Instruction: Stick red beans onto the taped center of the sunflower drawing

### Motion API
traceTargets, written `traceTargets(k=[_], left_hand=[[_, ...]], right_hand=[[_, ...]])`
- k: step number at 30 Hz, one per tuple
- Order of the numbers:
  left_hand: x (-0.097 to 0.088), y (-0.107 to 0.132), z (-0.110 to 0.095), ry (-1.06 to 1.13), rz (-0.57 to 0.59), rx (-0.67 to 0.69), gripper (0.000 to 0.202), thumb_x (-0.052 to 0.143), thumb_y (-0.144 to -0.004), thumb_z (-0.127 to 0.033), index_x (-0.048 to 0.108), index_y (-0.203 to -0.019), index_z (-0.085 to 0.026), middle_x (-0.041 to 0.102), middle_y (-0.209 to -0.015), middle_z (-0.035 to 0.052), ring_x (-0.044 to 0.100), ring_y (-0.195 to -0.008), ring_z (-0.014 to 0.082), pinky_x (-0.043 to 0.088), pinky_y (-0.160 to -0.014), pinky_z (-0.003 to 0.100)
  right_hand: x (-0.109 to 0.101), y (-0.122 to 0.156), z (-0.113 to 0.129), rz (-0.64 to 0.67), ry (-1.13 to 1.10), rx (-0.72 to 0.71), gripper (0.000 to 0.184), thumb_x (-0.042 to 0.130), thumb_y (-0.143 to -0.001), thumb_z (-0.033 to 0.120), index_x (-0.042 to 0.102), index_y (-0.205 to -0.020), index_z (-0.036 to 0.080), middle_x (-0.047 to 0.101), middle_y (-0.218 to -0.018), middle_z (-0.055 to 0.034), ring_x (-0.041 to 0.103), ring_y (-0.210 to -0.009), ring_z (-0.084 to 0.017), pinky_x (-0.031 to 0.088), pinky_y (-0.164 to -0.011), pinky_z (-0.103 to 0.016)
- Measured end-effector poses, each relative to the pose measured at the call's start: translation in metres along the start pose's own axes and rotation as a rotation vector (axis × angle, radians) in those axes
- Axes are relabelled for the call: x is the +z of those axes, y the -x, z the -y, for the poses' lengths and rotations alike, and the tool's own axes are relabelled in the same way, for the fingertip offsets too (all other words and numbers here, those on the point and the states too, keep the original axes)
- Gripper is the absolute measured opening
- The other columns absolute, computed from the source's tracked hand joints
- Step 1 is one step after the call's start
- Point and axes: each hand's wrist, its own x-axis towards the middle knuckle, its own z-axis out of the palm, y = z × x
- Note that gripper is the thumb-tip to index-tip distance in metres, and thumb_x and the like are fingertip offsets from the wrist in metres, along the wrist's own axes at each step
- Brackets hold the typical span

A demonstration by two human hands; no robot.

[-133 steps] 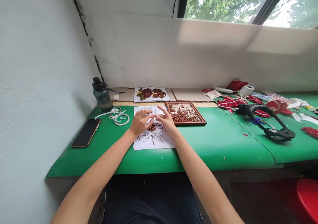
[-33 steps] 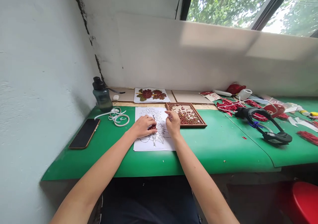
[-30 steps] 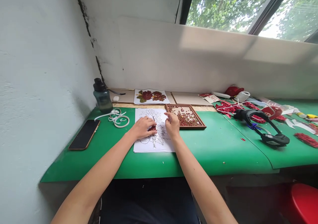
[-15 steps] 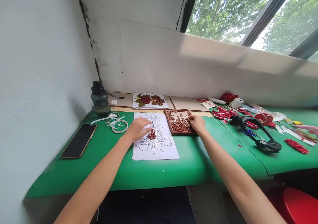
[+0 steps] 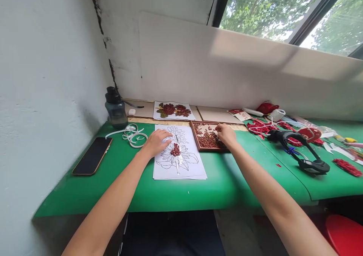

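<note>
A white sheet with a flower line drawing (image 5: 181,161) lies on the green table (image 5: 215,180). A small cluster of red beans (image 5: 176,149) sits at the flower's centre. My left hand (image 5: 155,142) rests flat on the sheet's left side, fingers spread, just left of the cluster. A brown wooden tray (image 5: 198,144) of loose red beans stands right of the sheet. My right hand (image 5: 226,134) is over the tray, fingers curled and pinched down among the beans; what they hold is hidden.
A dark water bottle (image 5: 115,108), a coiled white cord (image 5: 133,135) and a phone (image 5: 92,160) lie at left. A finished bean picture (image 5: 173,110) lies behind. A black headset (image 5: 300,150), red scraps and cables clutter the right. A red stool (image 5: 344,233) stands at lower right.
My right hand has left the drawing and gone right into the bean tray. My left hand stayed on the sheet, uncovering the bean cluster. The camera view shifted.
</note>
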Motion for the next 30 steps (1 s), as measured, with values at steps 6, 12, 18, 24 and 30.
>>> traceTargets(k=[6,12,18,24,30], left_hand=[[0.001,0.001,-0.001,0.003,0.031,-0.011,0.024,0.058,-0.101,-0.028,0.072,-0.120,-0.026,0.074,-0.122,0.0030,0.065,-0.117,0.0245,0.051,-0.103,0.044],[-0.001,-0.002,-0.004,-0.006,0.037,0.008,0.024,0.061,-0.099,-0.022,0.072,-0.120,-0.025,0.074,-0.120,0.0032,0.067,-0.112,0.0238,0.051,-0.101,0.044],[-0.014,0.007,-0.039,-0.019,0.014,0.036,0.019,0.062,-0.098,-0.018,0.071,-0.113,-0.026,0.074,-0.118,0.0003,0.067,-0.112,0.0213,0.050,-0.098,0.039],[-0.005,0.069,-0.082,-0.049,-0.105,-0.143,0.012,0.059,-0.101,-0.018,0.069,-0.104,-0.024,0.073,-0.110,0.0017,0.066,-0.102,0.0191,0.052,-0.092,0.036],[0.007,0.082,-0.088,-0.072,-0.052,-0.155,0.013,0.060,-0.101,-0.018,0.071,-0.104,-0.024,0.073,-0.109,0.0022,0.063,-0.105,0.0217,0.051,-0.093,0.038]], right_hand=[[0.001,0.023,0.012,-0.192,-0.215,-0.078,0.017,0.059,-0.102,0.026,0.071,-0.107,0.015,0.074,-0.111,-0.0109,0.070,-0.104,-0.025,0.056,-0.097,-0.048],[0.009,0.101,0.078,-0.231,-0.559,-0.443,0.015,0.057,-0.095,0.020,0.072,-0.097,0.023,0.078,-0.097,-0.0062,0.073,-0.092,-0.023,0.058,-0.086,-0.038],[0.031,0.160,0.138,-0.117,-0.725,-0.704,0.019,0.054,-0.097,0.012,0.067,-0.101,0.026,0.077,-0.095,-0.0031,0.071,-0.089,-0.020,0.058,-0.079,-0.034],[0.031,0.168,0.140,-0.055,-0.705,-0.748,0.021,0.054,-0.095,0.006,0.064,-0.099,0.024,0.074,-0.095,-0.0056,0.064,-0.090,-0.024,0.053,-0.078,-0.039],[0.032,0.169,0.141,-0.027,-0.649,-0.795,0.023,0.060,-0.090,0.003,0.070,-0.096,0.024,0.074,-0.106,-0.0073,0.059,-0.101,-0.027,0.051,-0.086,-0.045]])
